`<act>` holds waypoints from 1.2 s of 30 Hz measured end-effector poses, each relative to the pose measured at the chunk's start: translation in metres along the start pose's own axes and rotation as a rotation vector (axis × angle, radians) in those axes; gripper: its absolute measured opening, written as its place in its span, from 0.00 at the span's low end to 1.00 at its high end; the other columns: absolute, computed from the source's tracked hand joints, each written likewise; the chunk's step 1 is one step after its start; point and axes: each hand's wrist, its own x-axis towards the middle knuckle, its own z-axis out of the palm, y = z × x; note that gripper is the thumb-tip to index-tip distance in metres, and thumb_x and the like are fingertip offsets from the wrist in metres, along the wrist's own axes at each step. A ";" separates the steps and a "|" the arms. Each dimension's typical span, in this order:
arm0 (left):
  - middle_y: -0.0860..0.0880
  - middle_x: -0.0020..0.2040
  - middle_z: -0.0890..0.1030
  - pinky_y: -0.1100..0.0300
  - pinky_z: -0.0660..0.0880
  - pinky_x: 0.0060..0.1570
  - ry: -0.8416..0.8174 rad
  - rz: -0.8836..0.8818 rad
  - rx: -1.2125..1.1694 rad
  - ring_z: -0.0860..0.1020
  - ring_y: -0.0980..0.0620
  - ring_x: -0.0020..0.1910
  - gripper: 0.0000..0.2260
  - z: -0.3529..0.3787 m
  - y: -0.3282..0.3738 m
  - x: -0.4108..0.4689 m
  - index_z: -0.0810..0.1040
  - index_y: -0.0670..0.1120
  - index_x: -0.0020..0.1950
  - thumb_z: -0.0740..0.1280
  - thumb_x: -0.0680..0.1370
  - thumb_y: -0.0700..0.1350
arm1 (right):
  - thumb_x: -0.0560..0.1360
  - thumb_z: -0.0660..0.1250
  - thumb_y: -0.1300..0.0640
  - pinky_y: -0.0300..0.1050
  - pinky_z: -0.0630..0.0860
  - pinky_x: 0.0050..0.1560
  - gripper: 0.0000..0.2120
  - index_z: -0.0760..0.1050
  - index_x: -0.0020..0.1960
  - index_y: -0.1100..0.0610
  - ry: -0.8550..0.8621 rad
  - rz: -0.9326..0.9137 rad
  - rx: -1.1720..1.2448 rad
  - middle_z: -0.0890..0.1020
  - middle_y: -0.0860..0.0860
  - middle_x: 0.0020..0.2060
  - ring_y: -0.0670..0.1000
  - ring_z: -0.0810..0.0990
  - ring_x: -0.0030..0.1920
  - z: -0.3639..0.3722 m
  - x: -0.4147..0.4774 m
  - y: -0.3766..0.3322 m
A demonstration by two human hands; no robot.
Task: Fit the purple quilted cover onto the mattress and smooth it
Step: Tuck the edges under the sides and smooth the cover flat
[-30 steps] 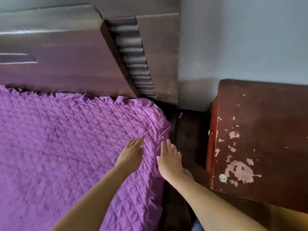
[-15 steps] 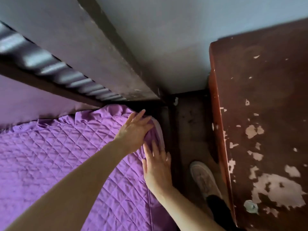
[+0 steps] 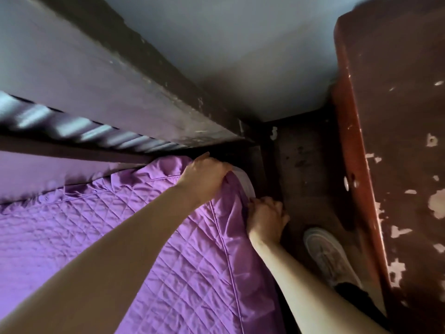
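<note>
The purple quilted cover point(image 3: 101, 227) lies over the mattress and fills the lower left of the head view. At the bed's far right corner a pale strip of mattress point(image 3: 246, 183) shows beyond the cover's hem. My left hand point(image 3: 204, 175) is closed on the cover at that corner, with the fabric bunched under the fingers. My right hand point(image 3: 266, 216) grips the cover's side skirt just below the corner, its fingers curled into the fabric.
A dark wooden headboard point(image 3: 115, 92) with a ribbed panel runs along the far edge. A worn red-brown cabinet point(image 3: 395, 165) stands at the right. Between it and the bed is a narrow strip of dark floor point(image 3: 310, 169), where my shoe point(image 3: 330, 256) stands.
Both hands have gone from lying flat on the cover to gripping it at the corner. The fabric has bunched up and a pale strip of mattress now shows. The view has tipped closer to the corner.
</note>
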 end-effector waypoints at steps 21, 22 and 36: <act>0.45 0.59 0.77 0.55 0.69 0.43 -0.214 0.243 0.396 0.74 0.43 0.60 0.13 0.002 0.028 0.069 0.76 0.43 0.59 0.56 0.79 0.36 | 0.73 0.60 0.75 0.33 0.65 0.30 0.16 0.72 0.40 0.54 -0.037 0.092 1.144 0.71 0.49 0.30 0.39 0.68 0.27 0.001 0.016 0.021; 0.45 0.59 0.77 0.55 0.71 0.45 -0.208 0.237 0.393 0.74 0.43 0.60 0.13 0.005 0.029 0.069 0.76 0.44 0.59 0.56 0.79 0.36 | 0.71 0.59 0.75 0.36 0.68 0.34 0.18 0.73 0.38 0.53 -0.008 0.046 1.079 0.74 0.49 0.31 0.40 0.71 0.30 0.003 0.017 0.023; 0.42 0.60 0.77 0.49 0.76 0.48 -0.122 -0.054 0.153 0.77 0.42 0.58 0.15 0.074 0.071 0.122 0.74 0.41 0.63 0.54 0.79 0.34 | 0.79 0.50 0.62 0.54 0.60 0.62 0.19 0.62 0.70 0.54 0.076 -0.009 -0.259 0.68 0.56 0.61 0.57 0.71 0.60 0.030 0.073 0.040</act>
